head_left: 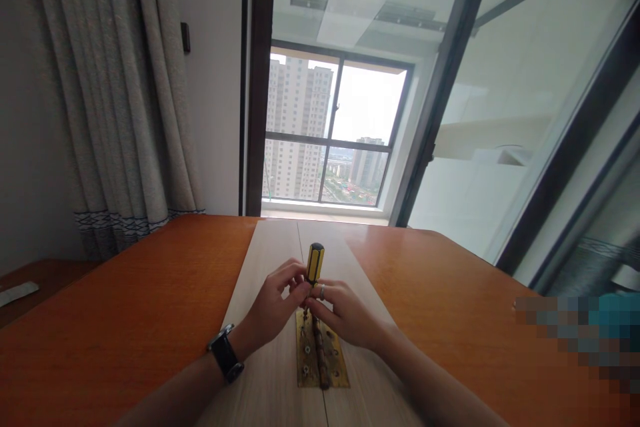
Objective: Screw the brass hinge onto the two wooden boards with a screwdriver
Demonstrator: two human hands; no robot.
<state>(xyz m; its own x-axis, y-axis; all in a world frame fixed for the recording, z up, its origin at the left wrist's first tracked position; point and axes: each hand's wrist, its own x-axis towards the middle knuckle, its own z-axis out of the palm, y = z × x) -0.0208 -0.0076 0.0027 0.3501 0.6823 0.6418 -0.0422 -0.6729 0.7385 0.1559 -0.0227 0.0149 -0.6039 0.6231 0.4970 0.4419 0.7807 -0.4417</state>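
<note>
A screwdriver [315,263] with a yellow and black handle stands nearly upright over the top of a brass hinge [323,353]. My left hand [277,297], with a black watch on its wrist, pinches the screwdriver just below the handle. From the other side my right hand [345,310], wearing a ring, closes its fingers on the same lower part. The hinge lies open across the seam of two pale wooden boards [265,247]. Screws show in its left leaf, and holes are visible in the right leaf. The screwdriver's tip is partly hidden by my fingers.
The boards rest on an orange-brown wooden table [165,280]. Beyond its far edge are a window [330,140] and dark-framed glass panels. A grey curtain [115,80] hangs at the left. A small white item [19,293] lies at the far left, and a blurred patch covers the right edge.
</note>
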